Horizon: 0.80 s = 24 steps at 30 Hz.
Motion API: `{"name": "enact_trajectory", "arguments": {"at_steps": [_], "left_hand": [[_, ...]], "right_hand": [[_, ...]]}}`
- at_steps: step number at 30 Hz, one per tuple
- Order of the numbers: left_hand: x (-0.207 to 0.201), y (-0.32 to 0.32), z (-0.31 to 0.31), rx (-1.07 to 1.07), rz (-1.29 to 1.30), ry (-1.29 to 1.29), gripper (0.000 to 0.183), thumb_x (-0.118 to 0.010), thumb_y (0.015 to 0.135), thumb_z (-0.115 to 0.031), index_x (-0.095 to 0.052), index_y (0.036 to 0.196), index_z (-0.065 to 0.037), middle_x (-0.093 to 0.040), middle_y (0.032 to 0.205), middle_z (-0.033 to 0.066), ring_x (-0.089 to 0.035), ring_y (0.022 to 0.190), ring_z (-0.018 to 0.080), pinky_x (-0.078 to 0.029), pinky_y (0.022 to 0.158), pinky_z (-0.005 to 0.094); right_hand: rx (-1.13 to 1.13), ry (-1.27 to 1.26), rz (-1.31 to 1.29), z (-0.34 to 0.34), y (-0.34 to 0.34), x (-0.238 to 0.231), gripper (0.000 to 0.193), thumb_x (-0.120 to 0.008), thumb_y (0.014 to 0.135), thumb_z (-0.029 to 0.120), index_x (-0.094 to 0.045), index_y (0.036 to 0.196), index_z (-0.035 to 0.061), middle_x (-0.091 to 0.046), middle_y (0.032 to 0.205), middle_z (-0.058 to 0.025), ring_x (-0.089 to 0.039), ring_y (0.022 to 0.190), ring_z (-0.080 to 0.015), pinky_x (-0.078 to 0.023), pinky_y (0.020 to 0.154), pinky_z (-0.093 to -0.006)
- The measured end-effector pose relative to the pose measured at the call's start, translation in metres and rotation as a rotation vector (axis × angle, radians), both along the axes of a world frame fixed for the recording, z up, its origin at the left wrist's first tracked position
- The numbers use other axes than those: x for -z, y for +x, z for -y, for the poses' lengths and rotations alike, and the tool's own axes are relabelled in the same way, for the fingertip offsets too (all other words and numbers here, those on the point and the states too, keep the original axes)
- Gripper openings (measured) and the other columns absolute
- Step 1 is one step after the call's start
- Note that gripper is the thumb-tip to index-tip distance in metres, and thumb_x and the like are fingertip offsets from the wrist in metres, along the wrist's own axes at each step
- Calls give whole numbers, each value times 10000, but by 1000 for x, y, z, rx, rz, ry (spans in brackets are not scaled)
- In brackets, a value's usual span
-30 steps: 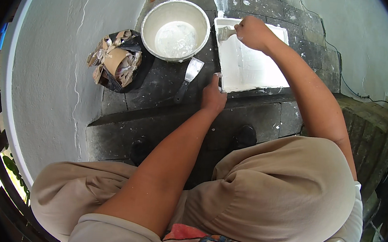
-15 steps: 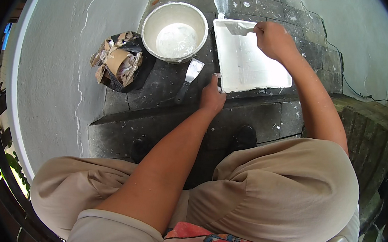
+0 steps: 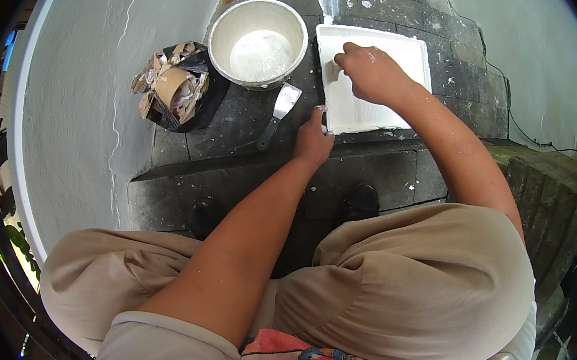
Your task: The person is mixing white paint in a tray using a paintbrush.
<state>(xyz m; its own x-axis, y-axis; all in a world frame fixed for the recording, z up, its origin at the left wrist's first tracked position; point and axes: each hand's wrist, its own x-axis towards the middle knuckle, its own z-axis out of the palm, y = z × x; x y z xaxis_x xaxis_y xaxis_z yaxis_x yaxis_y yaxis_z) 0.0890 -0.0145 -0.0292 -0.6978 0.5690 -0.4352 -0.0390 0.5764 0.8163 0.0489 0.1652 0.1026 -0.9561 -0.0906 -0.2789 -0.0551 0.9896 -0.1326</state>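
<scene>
A white paint tray (image 3: 416, 50) lies on the dark paving, coated inside with white paint. My right hand (image 3: 380, 78) is over its left half, fingers closed on a scraper (image 3: 335, 73). Most of that scraper is hidden by the hand; a pale bit of its blade shows at the tray's left inner side. At the near left corner of the tray, my left hand (image 3: 314, 141) grips the rim, thumb pointing away from me. A second scraper (image 3: 286, 102), dark-handled with a paint-smeared blade, lies on the paving just left of my left hand.
A round white bucket (image 3: 219, 26) with paint residue stands left of the tray. Beside it, a black bag (image 3: 194, 120) holds crumpled brown paper and a cardboard roll. A grey wall (image 3: 76, 93) rises on the left. The paved step (image 3: 232, 192) drops toward my feet.
My right hand has moved left and slightly nearer within the tray, taking the scraper from the far edge to the left side. My left hand stays on the tray's corner.
</scene>
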Motion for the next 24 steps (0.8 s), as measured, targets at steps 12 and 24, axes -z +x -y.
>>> {"name": "enact_trajectory", "arguments": {"at_steps": [12,24], "left_hand": [[-9,-1,-1,0,52,-45,563,-615,794,-68,-415,1318,-120,-626,1004,248,-602,968,422,-479,831,468],[-7,-3,-1,10,93,-53,534,-642,784,-64,-422,1268,-119,-651,899,196,-646,854,385,-495,768,439]], "right_hand": [[108,-149,-51,-7,2,-3,307,-558,727,-87,-634,1015,-12,-599,950,-168,-616,887,-357,-505,776,-419],[393,-138,-130,-27,66,-47,222,-590,809,25,-657,1020,36,-604,939,-167,-601,905,-369,-487,793,-438]]}}
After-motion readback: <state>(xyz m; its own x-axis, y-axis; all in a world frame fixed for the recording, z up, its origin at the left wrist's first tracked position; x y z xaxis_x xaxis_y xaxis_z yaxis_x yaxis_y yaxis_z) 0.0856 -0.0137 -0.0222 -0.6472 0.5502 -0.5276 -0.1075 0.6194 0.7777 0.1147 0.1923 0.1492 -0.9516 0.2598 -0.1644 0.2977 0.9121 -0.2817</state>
